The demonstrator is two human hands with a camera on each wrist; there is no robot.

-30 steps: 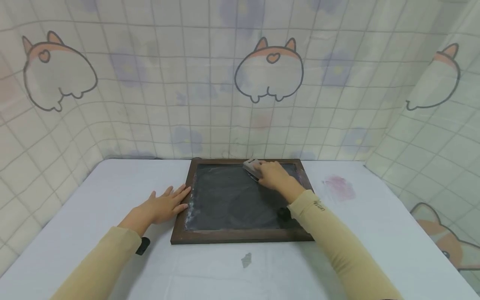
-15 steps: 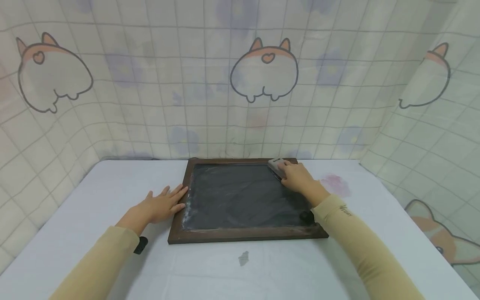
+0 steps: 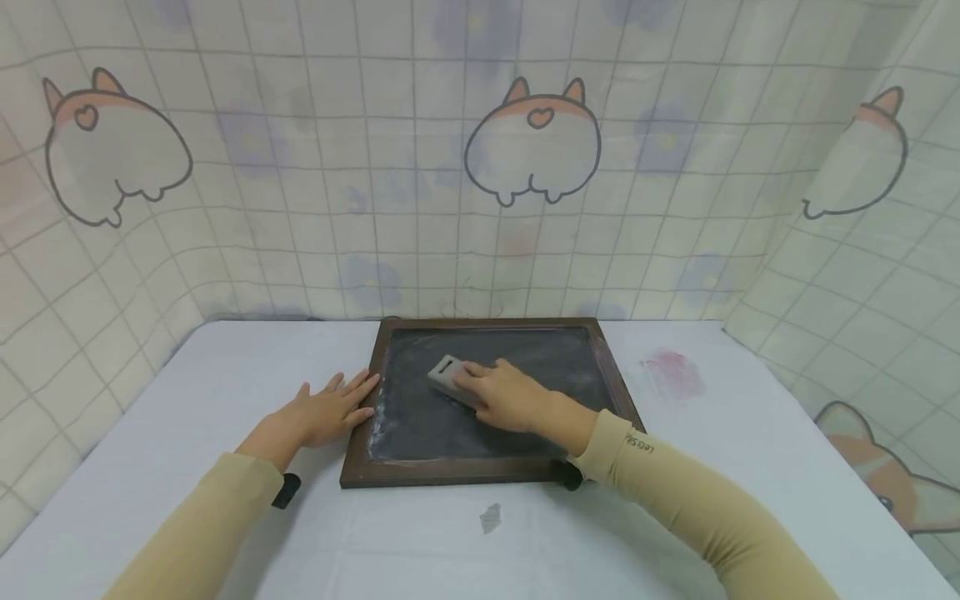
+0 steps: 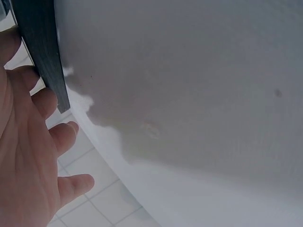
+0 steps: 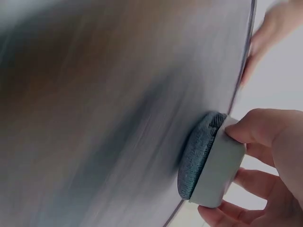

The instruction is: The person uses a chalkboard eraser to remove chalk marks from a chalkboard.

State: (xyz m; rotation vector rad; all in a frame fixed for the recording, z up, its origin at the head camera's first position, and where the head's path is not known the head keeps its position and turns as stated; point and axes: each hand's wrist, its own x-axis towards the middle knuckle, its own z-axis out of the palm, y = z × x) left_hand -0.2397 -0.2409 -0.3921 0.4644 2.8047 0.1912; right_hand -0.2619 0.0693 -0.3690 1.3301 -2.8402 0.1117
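A small blackboard (image 3: 420, 429) in a brown wooden frame lies on the white table. My right hand (image 3: 513, 396) grips a grey board eraser (image 3: 448, 375) over the left-middle of the black surface. In the right wrist view, thumb and fingers pinch the eraser's pale body (image 5: 220, 163), and its dark fabric pad (image 5: 201, 156) faces the board. My left hand (image 3: 322, 415) lies with spread, straight fingers, their tips on the frame's left side. Seen from the left wrist, those fingers (image 4: 45, 101) touch the dark frame edge (image 4: 42, 52). Whitish chalk residue (image 3: 381, 425) marks the board's left edge.
The white tabletop (image 3: 225, 367) surrounds the board, with a pink smudge (image 3: 675, 372) to the right and a grey patch (image 3: 491, 518) in front. A patterned curtain (image 3: 420, 242) stands behind and along both sides.
My right hand first slid the eraser right along the board's top edge, then brought it left and nearer, to the left-middle. The left hand stays on the frame.
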